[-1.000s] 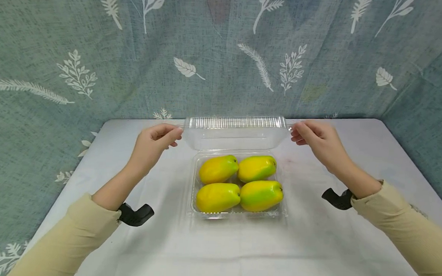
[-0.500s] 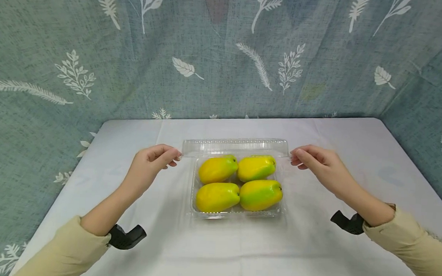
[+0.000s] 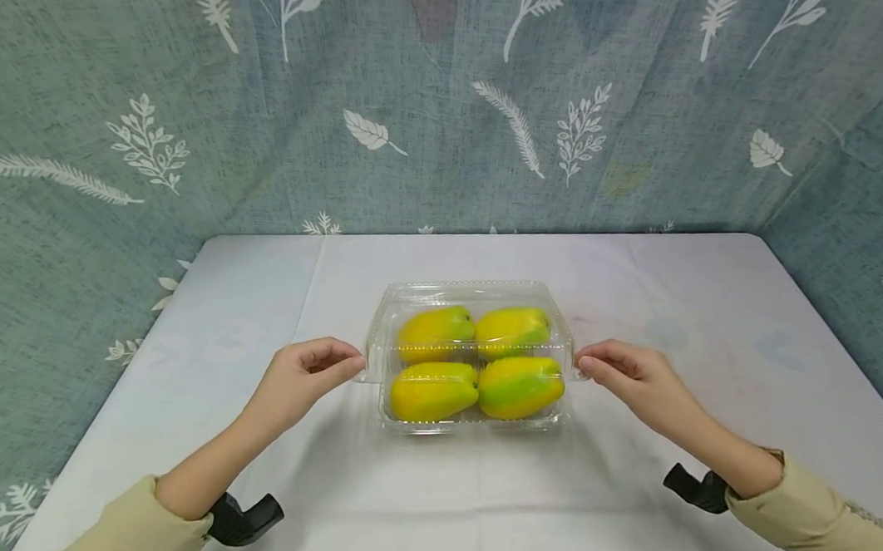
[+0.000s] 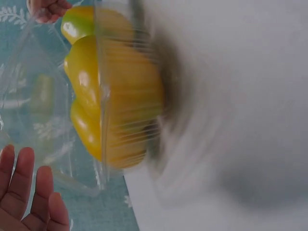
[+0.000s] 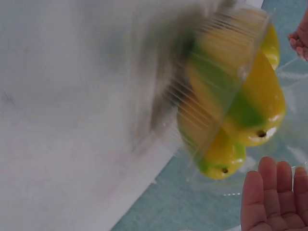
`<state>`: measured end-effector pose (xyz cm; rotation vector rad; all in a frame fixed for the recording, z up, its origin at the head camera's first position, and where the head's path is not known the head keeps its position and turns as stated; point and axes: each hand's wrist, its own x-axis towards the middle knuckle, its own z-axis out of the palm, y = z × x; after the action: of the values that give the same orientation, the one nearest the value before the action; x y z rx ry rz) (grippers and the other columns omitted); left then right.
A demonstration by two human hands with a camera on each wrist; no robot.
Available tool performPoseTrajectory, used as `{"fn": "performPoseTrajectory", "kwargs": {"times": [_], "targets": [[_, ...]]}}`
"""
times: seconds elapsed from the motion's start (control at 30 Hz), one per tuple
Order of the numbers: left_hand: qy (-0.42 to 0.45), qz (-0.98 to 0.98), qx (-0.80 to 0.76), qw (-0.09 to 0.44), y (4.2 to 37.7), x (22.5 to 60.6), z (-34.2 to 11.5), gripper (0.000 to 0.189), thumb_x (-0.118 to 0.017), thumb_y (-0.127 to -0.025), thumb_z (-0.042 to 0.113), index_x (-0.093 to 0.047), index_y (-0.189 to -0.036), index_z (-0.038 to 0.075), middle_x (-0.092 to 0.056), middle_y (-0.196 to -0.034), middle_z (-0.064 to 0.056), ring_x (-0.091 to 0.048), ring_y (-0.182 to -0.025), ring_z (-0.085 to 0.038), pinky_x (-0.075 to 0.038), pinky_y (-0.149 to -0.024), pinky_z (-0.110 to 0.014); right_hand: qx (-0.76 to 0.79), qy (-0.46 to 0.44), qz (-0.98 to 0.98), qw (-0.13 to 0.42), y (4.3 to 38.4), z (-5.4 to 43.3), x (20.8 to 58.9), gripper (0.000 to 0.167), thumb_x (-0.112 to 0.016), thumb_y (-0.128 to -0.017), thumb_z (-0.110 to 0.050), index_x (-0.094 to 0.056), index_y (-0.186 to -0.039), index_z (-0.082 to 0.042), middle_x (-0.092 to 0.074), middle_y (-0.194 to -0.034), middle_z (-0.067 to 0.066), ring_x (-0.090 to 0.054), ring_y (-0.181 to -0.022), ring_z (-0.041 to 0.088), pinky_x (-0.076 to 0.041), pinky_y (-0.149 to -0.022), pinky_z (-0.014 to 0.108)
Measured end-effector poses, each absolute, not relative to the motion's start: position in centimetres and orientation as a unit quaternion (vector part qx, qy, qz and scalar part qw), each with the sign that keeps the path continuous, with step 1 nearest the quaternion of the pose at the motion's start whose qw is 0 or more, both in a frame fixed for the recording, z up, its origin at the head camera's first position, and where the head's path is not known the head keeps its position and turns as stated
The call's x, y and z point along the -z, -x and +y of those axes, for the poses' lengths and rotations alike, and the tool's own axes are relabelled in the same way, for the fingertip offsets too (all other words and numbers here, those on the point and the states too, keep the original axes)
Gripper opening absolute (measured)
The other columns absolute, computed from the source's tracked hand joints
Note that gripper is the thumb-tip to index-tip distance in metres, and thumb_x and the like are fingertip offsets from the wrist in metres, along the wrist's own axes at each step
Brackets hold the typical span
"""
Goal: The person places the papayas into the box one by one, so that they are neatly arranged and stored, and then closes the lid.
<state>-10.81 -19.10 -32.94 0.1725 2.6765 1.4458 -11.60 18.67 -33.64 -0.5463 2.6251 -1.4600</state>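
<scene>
A clear plastic clamshell box (image 3: 471, 428) stands in the middle of the table, holding several yellow-green fruits (image 3: 435, 392) shaped like mangoes. Its hinged lid (image 3: 470, 294) is tilted forward over them, its front edge raised above the tray. At the lid's left front corner, my left hand (image 3: 309, 377) pinches the edge between thumb and fingers. My right hand (image 3: 627, 377) does the same at the right corner. Both wrist views show the fruits through the tray's ribbed side wall, with the raised lid (image 4: 43, 96) beyond and the fingers near its edge.
A white cloth covers the table (image 3: 489, 503). Behind and beside it hangs a blue-green curtain (image 3: 450, 118) with white leaf prints. Black wrist cameras (image 3: 245, 521) are strapped below the beige sleeves (image 3: 811, 511).
Both hands have swung the lid from nearly upright at the back, forward and down over the fruits, keeping hold of its corners. The tray and fruits have stayed in place.
</scene>
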Motion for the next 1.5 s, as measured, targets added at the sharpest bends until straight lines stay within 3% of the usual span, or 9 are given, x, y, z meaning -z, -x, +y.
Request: {"fn": "performPoseTrajectory", "kwargs": {"times": [0.13, 0.57, 0.87, 1.03, 1.17, 1.37, 1.5], "targets": [[-0.042, 0.879, -0.472, 0.059, 10.3, 33.9, -18.9, 0.023, -0.065, -0.085, 0.027, -0.068, -0.097, 0.009, -0.067, -0.091, -0.005, -0.061, -0.081, -0.018, -0.049, -0.070, -0.027, 0.478, 0.169, 0.860, 0.051, 11.2, 18.7, 34.4, 0.023, -0.055, -0.092, -0.017, -0.064, -0.103, 0.000, -0.066, -0.099, 0.012, -0.063, -0.087, 0.014, -0.050, -0.076, 0.019], [-0.034, 0.861, -0.499, 0.095, 9.4, 36.8, -18.8, 0.024, -0.072, -0.078, 0.019, -0.066, -0.098, 0.006, -0.066, -0.091, -0.004, -0.058, -0.078, -0.011, -0.047, -0.069, -0.024, 0.482, 0.148, 0.860, 0.078, 10.2, 18.5, 36.7, 0.020, -0.063, -0.086, -0.014, -0.064, -0.100, 0.001, -0.067, -0.090, 0.009, -0.061, -0.073, 0.013, -0.050, -0.063, 0.022], [-0.004, 0.846, -0.524, 0.100, 9.1, 38.0, -18.3, 0.026, -0.074, -0.074, 0.011, -0.062, -0.095, 0.002, -0.053, -0.078, -0.002, -0.047, -0.062, -0.009, -0.041, -0.054, -0.020, 0.483, 0.113, 0.863, 0.098, 10.0, 18.2, 37.7, 0.023, -0.065, -0.085, -0.016, -0.061, -0.100, 0.000, -0.062, -0.082, 0.007, -0.055, -0.064, 0.010, -0.048, -0.055, 0.024], [0.030, 0.831, -0.543, 0.115, 9.0, 38.4, -18.2, 0.035, -0.072, -0.075, 0.007, -0.055, -0.104, -0.001, -0.052, -0.078, -0.001, -0.047, -0.063, -0.009, -0.041, -0.056, -0.019, 0.510, 0.102, 0.845, 0.122, 10.0, 18.1, 38.3, 0.022, -0.065, -0.084, -0.015, -0.058, -0.098, 0.001, -0.059, -0.083, 0.008, -0.054, -0.065, 0.009, -0.050, -0.058, 0.025], [0.039, 0.814, -0.559, 0.153, 8.9, 38.7, -18.2, 0.042, -0.065, -0.081, 0.012, -0.045, -0.115, -0.002, -0.057, -0.079, 0.000, -0.051, -0.063, -0.012, -0.042, -0.056, -0.022, 0.551, 0.078, 0.815, 0.163, 10.1, 17.9, 38.5, 0.026, -0.064, -0.085, -0.013, -0.050, -0.100, 0.003, -0.057, -0.085, 0.009, -0.057, -0.067, 0.013, -0.052, -0.062, 0.028], [-0.013, 0.788, -0.566, 0.244, 8.9, 39.4, -18.6, 0.028, -0.049, -0.091, 0.023, -0.056, -0.097, -0.004, -0.067, -0.081, -0.005, -0.057, -0.062, -0.013, -0.043, -0.052, -0.024, 0.575, 0.050, 0.782, 0.235, 10.6, 17.9, 38.7, 0.047, -0.058, -0.088, -0.015, -0.034, -0.123, 0.005, -0.062, -0.087, 0.006, -0.060, -0.070, 0.016, -0.051, -0.065, 0.031], [-0.041, 0.754, -0.593, 0.280, 9.0, 39.8, -18.9, 0.025, -0.045, -0.094, 0.020, -0.056, -0.095, -0.003, -0.069, -0.081, -0.004, -0.059, -0.062, -0.009, -0.044, -0.055, -0.023, 0.576, 0.081, 0.764, 0.279, 10.7, 18.3, 39.0, 0.047, -0.053, -0.093, -0.018, -0.033, -0.127, 0.006, -0.066, -0.087, 0.012, -0.062, -0.069, 0.019, -0.052, -0.067, 0.032]]}}
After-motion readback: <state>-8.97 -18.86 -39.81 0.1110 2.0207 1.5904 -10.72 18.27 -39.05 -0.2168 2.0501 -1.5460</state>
